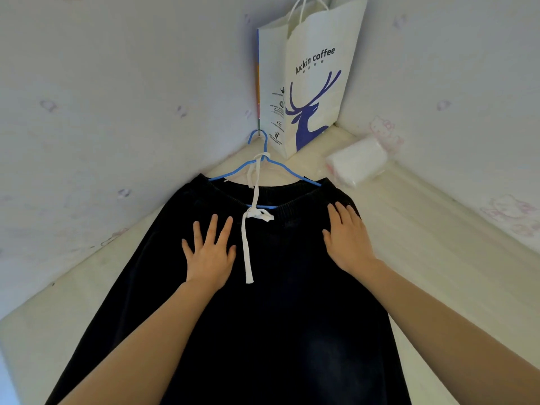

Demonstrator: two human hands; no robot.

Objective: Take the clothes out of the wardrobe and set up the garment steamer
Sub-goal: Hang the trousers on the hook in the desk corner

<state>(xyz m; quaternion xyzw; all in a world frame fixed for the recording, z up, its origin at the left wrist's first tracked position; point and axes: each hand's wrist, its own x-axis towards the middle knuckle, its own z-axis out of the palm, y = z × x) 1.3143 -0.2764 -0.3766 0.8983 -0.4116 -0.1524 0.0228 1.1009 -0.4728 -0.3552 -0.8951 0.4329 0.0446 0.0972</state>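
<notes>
Head view, left hand [210, 252] and right hand [347, 238] pressing flat with fingers spread on dark trousers [263, 331], white drawstring [248, 247] between them, blue hanger [264, 168] and paper bag [309, 83] beyond fingertips.

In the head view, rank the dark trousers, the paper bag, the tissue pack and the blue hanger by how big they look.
1. dark trousers, largest by far, though nearest the camera.
2. paper bag.
3. blue hanger, partly hidden in the waistband, and tissue pack: too alike to rank.

Paper bag [314, 83] blocks corner; tissue pack [358, 162] right; bed edges free.
</notes>
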